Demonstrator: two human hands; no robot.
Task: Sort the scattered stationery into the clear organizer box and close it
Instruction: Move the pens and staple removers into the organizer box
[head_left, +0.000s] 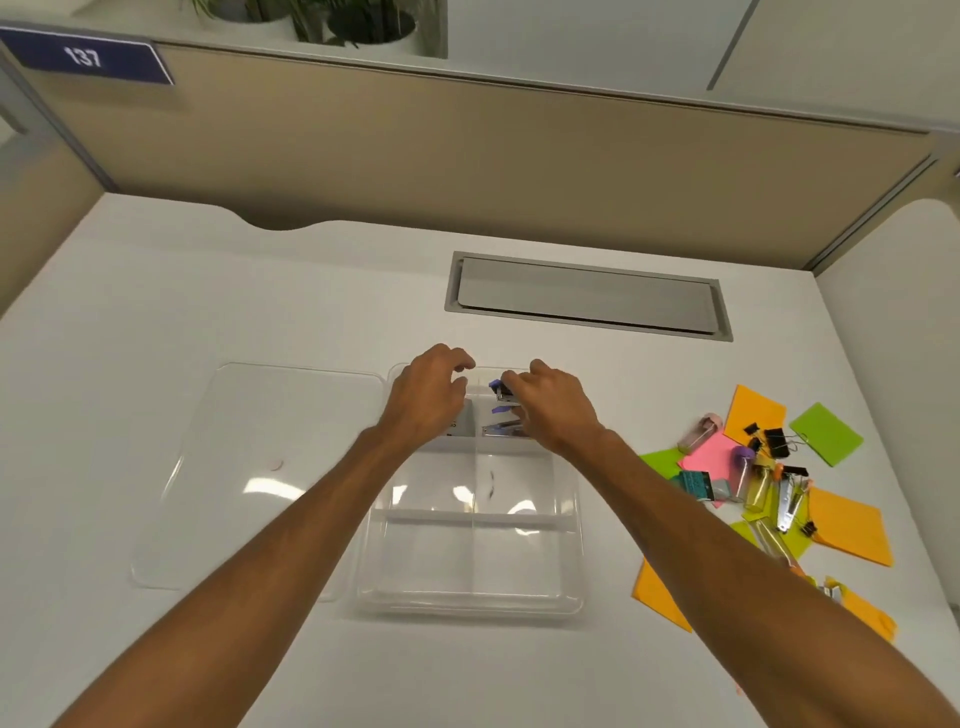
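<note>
The clear organizer box (470, 597) stands open on the white desk, split into several compartments. Its clear lid (249, 467) lies flat to its left. Both hands are over the box's far compartments. My right hand (550, 410) holds a small blue and silver stapler (501, 389) in the far right compartment, where a second one (501, 428) lies below it. My left hand (428, 397) hovers with curled fingers over the far left compartment, above a grey box (465, 423); nothing shows in its grasp. The near compartments hold nothing I can see.
A pile of stationery lies to the right of the box: orange (847, 525), green (826, 434) and pink (709, 454) sticky notes, black binder clips (774, 441), small clear cases (756, 488). A grey cable hatch (587, 296) is set in the desk behind. A partition wall closes the back.
</note>
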